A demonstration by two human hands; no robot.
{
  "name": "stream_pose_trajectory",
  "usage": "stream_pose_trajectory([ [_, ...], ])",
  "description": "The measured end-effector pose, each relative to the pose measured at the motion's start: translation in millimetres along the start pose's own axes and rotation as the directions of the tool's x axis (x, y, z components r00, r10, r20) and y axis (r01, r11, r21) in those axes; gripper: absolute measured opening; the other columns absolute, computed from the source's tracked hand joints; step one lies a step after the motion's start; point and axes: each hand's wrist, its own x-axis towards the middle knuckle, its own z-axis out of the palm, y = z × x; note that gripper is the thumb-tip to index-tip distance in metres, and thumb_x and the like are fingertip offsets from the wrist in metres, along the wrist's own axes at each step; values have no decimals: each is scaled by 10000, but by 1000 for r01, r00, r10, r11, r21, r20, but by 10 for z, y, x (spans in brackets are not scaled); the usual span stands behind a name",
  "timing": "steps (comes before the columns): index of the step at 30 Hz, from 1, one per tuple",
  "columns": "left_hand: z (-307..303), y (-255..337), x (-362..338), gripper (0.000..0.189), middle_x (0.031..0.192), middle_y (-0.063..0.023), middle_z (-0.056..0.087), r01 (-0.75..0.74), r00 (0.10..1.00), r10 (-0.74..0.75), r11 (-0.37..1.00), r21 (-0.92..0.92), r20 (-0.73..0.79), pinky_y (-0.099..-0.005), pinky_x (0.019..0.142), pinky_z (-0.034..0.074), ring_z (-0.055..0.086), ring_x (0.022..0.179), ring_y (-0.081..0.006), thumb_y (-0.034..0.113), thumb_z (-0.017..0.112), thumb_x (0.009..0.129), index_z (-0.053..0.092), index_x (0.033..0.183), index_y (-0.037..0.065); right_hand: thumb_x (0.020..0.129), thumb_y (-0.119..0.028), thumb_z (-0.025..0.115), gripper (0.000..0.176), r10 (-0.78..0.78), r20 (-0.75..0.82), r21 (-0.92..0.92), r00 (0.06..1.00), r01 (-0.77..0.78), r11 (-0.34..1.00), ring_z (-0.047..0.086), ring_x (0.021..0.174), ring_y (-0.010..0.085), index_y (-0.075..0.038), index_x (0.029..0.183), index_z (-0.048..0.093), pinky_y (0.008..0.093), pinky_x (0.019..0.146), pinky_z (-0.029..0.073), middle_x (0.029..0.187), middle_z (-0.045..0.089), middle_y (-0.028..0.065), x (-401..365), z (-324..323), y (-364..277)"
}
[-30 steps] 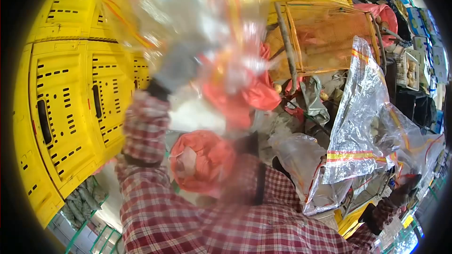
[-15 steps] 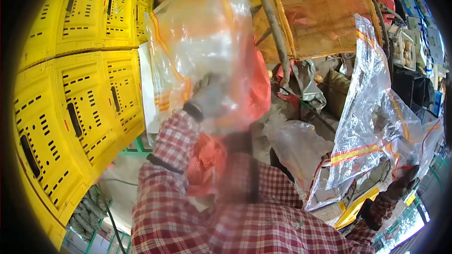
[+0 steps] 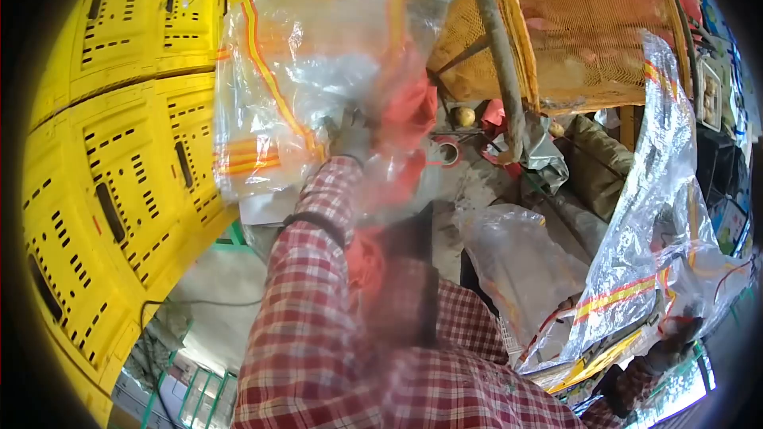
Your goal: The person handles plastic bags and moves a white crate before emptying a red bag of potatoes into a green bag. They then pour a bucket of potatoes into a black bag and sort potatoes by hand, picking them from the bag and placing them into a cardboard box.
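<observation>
My left hand [image 3: 350,139], in a grey glove and blurred, is closed at the lower edge of a clear plastic bag [image 3: 326,32] with red-and-yellow stripes. A crumpled red bag [image 3: 409,111] hangs right beside that hand, smeared by motion. Far to the lower right, my right hand [image 3: 679,342] in a dark glove is closed at the bottom edge of another clear striped plastic sheet [image 3: 620,270], which stretches upward from it. Its fingers are partly hidden. More red plastic [image 3: 366,258] shows below my left forearm.
Yellow crates [image 3: 119,167] are stacked on the left. An orange mesh bag [image 3: 580,32] stands behind a wooden pole [image 3: 497,48]. A round pale item [image 3: 464,117] and a tape roll [image 3: 447,151] lie on the floor. A black cable [image 3: 199,303] runs at lower left.
The view has shifted, with the crates further left. The left-hand plastic bag has spread wider and lower, and the red bag beside it has swung left, uncovering the tape roll.
</observation>
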Motion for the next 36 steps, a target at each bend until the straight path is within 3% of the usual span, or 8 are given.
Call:
stream_pose_trajectory([
  [6,16,59,767,561,1479,-55,345,-11,997,1,991,-134,-72,-633,1058,215,230,1403,-279,346,542,873,422,1398,189,980,-143,408,446,-280,203,-307,938,332,892,517,1230,304,-16,1408,420,427,1042,400,1408,458,207,46,-79,90],
  [13,85,128,1094,573,1432,-105,393,-53,989,27,984,-173,-148,-553,1070,255,296,1362,-306,292,616,841,454,1366,127,982,-154,413,448,-94,96,-102,991,104,989,510,1237,304,-14,1408,420,422,1045,397,1411,453,205,2,-20,-20],
  [22,-969,-162,-883,592,1371,-170,456,-491,777,209,791,-365,-594,-449,1086,306,380,1309,-340,223,712,801,496,1324,47,985,-168,420,450,205,29,267,978,-205,942,500,1245,304,-12,1407,419,416,1049,393,1415,447,202,263,377,-102],
  [25,-1063,-690,-1439,576,1299,-198,493,-298,632,-275,776,-556,-724,-412,1070,347,408,1295,-333,190,753,762,520,1253,0,986,-173,422,452,289,78,346,954,-298,890,497,1247,304,-11,1407,419,413,1050,391,1417,445,202,367,468,-204],
  [28,112,-1451,-1252,463,1048,-150,567,-535,369,-928,-172,-827,-46,-373,866,486,569,1016,-278,359,619,885,533,1095,-45,987,-177,424,453,362,144,388,921,-389,835,494,1250,304,-10,1407,419,411,1051,390,1418,443,201,421,536,-319],
  [32,470,-1425,-1232,690,979,-156,633,289,242,-907,-272,-918,345,-361,749,494,600,872,-238,486,633,850,479,1216,-79,988,-184,427,454,432,216,425,875,-483,766,490,1254,304,-9,1407,419,408,1053,388,1420,440,200,456,618,-480],
  [35,397,-1159,-1244,588,876,-116,623,638,596,-796,551,-537,-108,-350,729,498,604,774,-219,455,618,878,525,1203,-26,989,-188,429,456,454,256,437,853,-521,733,487,1256,304,-8,1407,419,406,1054,387,1422,438,199,516,639,-531],
  [36,189,-1060,-1179,524,842,-108,609,552,593,-794,522,-650,-134,-341,734,497,603,764,-218,402,615,892,525,1217,2,989,-190,430,456,461,270,442,845,-535,720,486,1257,304,-8,1407,419,405,1055,386,1422,437,199,530,650,-555],
])
